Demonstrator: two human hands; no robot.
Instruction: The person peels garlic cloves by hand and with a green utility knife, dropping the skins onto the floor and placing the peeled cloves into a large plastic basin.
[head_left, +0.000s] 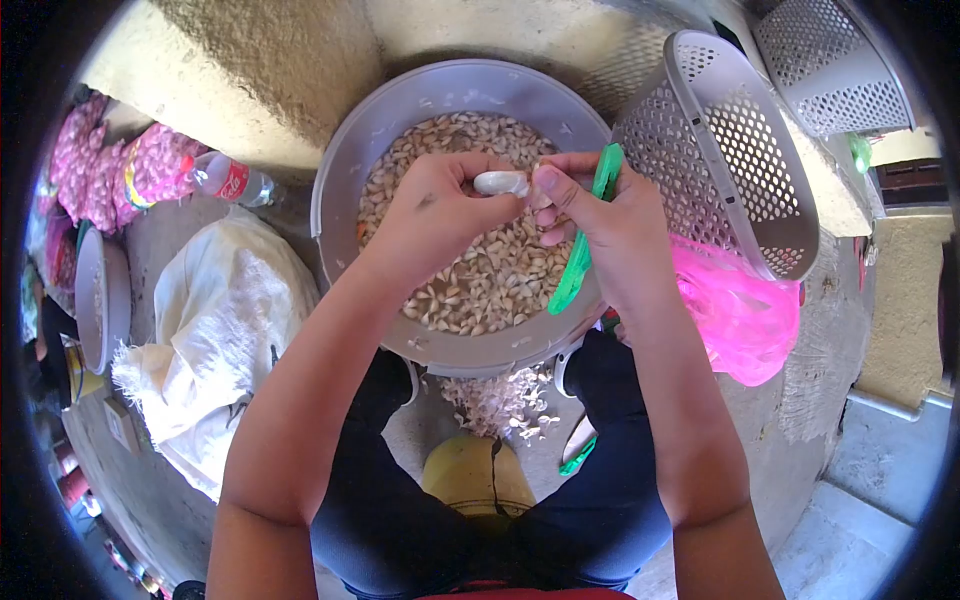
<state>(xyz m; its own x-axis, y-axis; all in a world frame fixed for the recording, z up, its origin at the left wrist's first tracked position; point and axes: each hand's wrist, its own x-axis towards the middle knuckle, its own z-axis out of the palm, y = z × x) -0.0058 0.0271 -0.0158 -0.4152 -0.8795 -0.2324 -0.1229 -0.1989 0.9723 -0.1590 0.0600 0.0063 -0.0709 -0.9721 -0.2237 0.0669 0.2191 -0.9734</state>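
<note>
Over a large grey basin [335,150], my left hand [430,205] pinches a pale, peeled garlic clove [497,183] between thumb and fingers. My right hand [625,220] is closed around what looks like a slim green-handled knife [574,270], its blade not distinguishable. The right thumb and fingertips meet at the near end of the clove, with a bit of skin there. Many loose garlic cloves [470,295] lie in the basin below both hands, seemingly in water.
Garlic peelings [500,400] are heaped on the floor between my legs, near a yellow bucket [478,475]. Perforated grey baskets [745,150] and a pink plastic bag [745,315] stand right. Left are a white sack [225,310], a bottle [232,180] and pink mesh bags [150,170].
</note>
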